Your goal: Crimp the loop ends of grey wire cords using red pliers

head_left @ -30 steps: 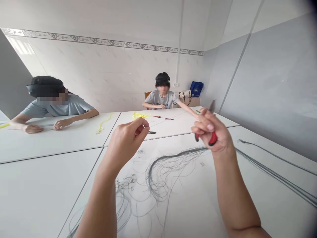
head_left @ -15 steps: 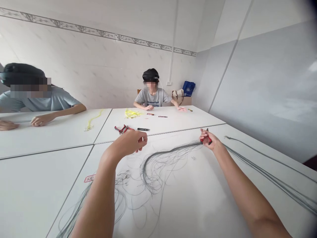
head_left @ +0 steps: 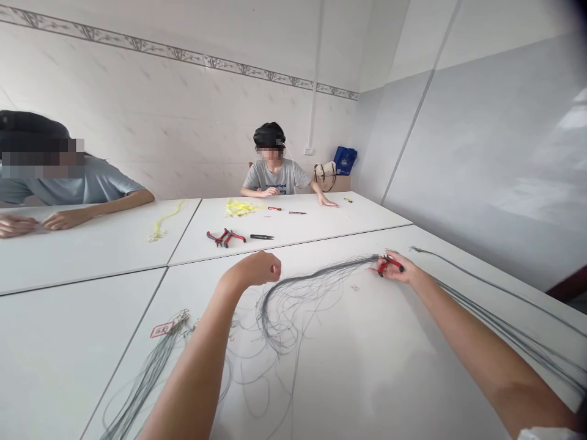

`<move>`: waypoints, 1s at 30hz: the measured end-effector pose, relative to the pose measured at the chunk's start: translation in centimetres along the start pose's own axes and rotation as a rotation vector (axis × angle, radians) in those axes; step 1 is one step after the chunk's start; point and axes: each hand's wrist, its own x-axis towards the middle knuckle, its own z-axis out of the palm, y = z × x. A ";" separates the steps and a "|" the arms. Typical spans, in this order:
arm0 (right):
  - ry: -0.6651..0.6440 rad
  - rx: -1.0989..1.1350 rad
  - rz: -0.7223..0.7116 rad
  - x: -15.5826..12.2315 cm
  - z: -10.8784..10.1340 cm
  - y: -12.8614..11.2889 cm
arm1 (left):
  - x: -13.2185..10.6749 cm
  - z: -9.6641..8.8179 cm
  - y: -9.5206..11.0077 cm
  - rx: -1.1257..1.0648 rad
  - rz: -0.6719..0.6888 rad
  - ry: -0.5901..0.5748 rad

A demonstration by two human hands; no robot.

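Note:
My right hand (head_left: 403,273) holds small red-handled pliers (head_left: 394,263) at the far end of a bundle of thin grey lines (head_left: 316,273), which curves over the white table and frays into loose loops nearer me. My left hand (head_left: 259,269) hovers left of that bundle with its fingers curled together. Anything pinched in it is too small or hidden to make out. Under and left of my left forearm lies a second bundle of grey lines (head_left: 149,373) with small metal ends. A red-bordered tag (head_left: 162,330) sits beside those ends.
Red-handled pliers (head_left: 226,237) and black thread snips (head_left: 262,237) lie past the table seam. Yellow strands (head_left: 241,208) lie further back. More grey lines (head_left: 504,327) stretch along the right. One person (head_left: 274,174) sits opposite, another (head_left: 98,177) at far left.
My left hand has moved slightly right and nearer me. My right hand has turned, showing more of the pliers, and shifted a little right. The view has shifted slightly.

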 end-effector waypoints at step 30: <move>0.251 -1.715 -0.300 5.4 3.5 2.8 | 0.0 -1.1 -2.4 0.063 -0.112 0.066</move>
